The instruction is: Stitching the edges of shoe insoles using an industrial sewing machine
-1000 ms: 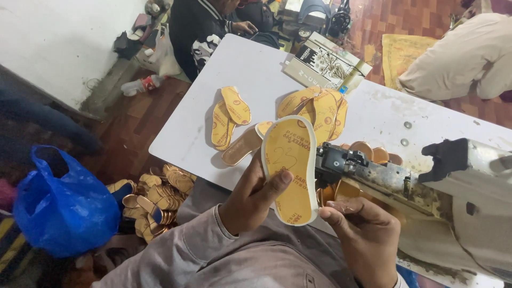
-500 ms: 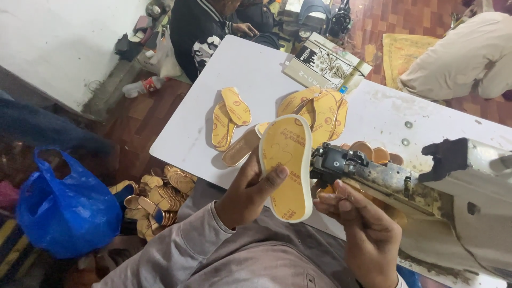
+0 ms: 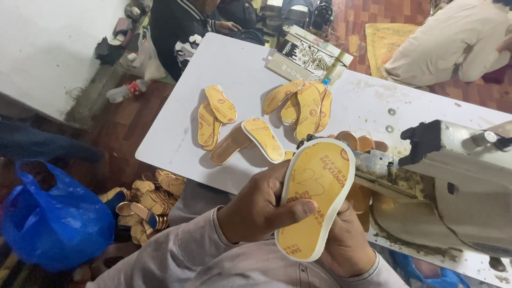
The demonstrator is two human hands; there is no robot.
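Two hands hold one yellow insole [image 3: 314, 205] with a white rim, printed side up, near your chest. Your left hand [image 3: 261, 210] grips its edge, thumb pressed across the face; your right hand [image 3: 346, 245] cups it from beneath — fingers largely hidden. Just beyond stands the sewing machine [image 3: 453, 181] on the white table [image 3: 240, 69], where more insoles [image 3: 304, 104] lie scattered. Below, a blue bag [image 3: 53, 218] sits on the floor.
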